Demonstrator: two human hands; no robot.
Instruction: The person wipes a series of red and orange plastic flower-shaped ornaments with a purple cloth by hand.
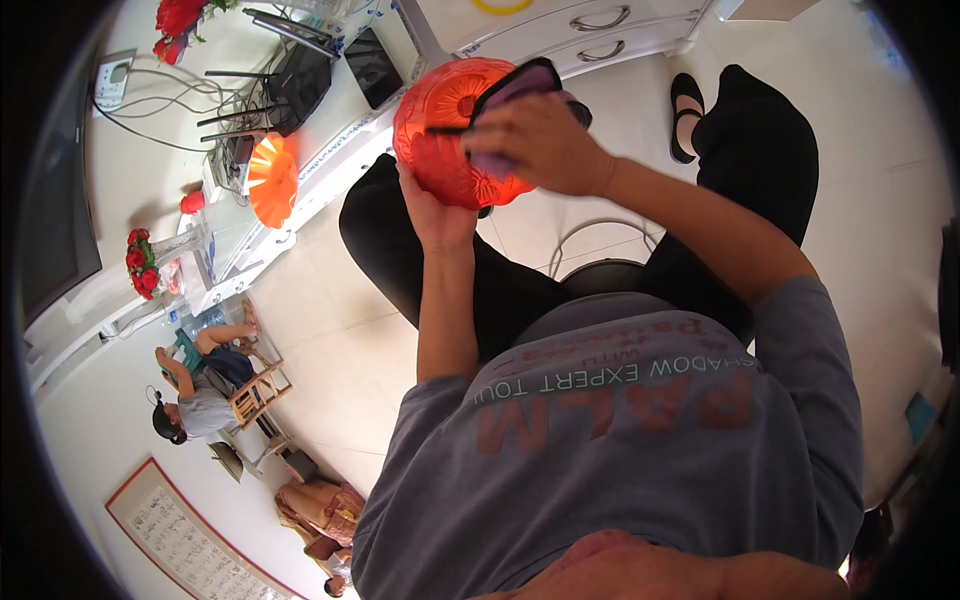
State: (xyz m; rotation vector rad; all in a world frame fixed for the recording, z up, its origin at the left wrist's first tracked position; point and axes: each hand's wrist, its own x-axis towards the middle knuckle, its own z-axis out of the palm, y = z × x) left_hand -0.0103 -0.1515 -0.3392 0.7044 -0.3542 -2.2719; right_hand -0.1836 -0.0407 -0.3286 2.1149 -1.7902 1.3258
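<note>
A round red-orange plate or shallow bowl (442, 161) with a moulded pattern and scalloped edge is tilted up in front of me. My left hand (435, 214) grips its lower rim from below. Across its face, my right hand (529, 146) presses a purple cloth with black edging (529, 79); this hand is slightly blurred. Part of the plate's right side is hidden behind the cloth and the hand. An orange fluted glass dish (273, 181) stands on the white cabinet to the left.
On the white cabinet are a black router (300, 82) with antennas, tangled cables and red artificial flowers (142, 262). White drawers (600, 34) are just ahead. At lower left a person (202, 390) sits on a wooden chair (262, 394); another person (337, 581) is farther down.
</note>
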